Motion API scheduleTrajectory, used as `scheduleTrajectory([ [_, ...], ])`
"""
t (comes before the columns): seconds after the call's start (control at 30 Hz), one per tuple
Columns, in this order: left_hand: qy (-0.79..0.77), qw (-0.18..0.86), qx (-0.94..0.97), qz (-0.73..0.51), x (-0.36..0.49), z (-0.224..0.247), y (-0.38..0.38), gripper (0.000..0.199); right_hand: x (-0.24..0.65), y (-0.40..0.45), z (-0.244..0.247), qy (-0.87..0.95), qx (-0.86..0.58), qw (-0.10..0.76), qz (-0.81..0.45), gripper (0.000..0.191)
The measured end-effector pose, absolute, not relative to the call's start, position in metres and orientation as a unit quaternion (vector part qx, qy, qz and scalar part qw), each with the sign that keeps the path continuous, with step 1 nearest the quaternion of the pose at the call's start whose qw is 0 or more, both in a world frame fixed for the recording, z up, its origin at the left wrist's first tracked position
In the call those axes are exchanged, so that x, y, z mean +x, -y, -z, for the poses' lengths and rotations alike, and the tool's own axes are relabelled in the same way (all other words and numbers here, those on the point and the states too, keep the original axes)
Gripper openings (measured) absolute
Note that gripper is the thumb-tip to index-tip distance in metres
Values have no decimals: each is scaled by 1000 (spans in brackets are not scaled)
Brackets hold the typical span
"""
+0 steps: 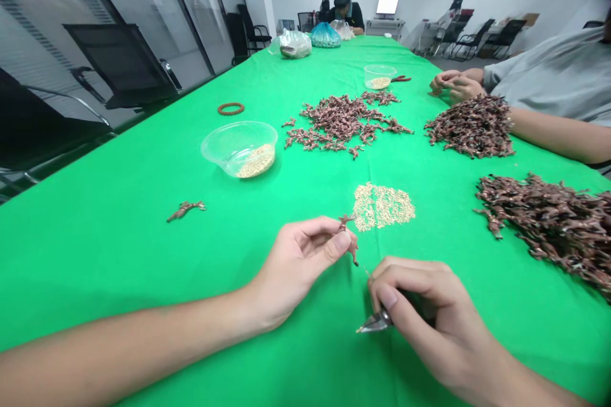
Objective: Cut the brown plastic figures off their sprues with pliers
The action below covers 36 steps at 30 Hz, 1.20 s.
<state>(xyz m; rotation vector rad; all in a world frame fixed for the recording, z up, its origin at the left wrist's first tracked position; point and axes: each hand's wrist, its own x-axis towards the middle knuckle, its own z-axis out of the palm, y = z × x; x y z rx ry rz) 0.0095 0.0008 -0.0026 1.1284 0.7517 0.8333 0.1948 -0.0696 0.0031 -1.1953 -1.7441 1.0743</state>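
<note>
My left hand (315,248) pinches a small brown figurine (354,253) with thin limbs between thumb and fingers. Just to the right and lower, my right hand (424,311) is closed round a metal tool with a tapered tip, seemingly pliers (377,322); its handles are hidden in the palm. A tiny gold-coloured bit shows at the tip. Something thin and shiny sticks up from the right fingertips toward the figurine, too fine to make out. Beyond my hands, many tiny gold pieces (384,205) lie spread on the green cloth (296,356).
A clear bowl (210,146) of gold pieces stands left, near a brown ring (231,108) and a lone figurine (185,210). Figurine piles (341,116) lie ahead and at right (554,222). A co-worker's hands (458,85) are at right; another person (342,6) sits at the far end.
</note>
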Motion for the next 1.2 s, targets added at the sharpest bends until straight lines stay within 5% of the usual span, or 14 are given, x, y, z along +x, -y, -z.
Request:
scheduleTrajectory([
  [0.73,-334,748,436,-373,4,-2,0,6,199,70,0,673,-494,363,-414,32],
  [1.2,-325,522,748,-249,3,-4,9,29,203,73,-7,720,-462,312,-413,30],
])
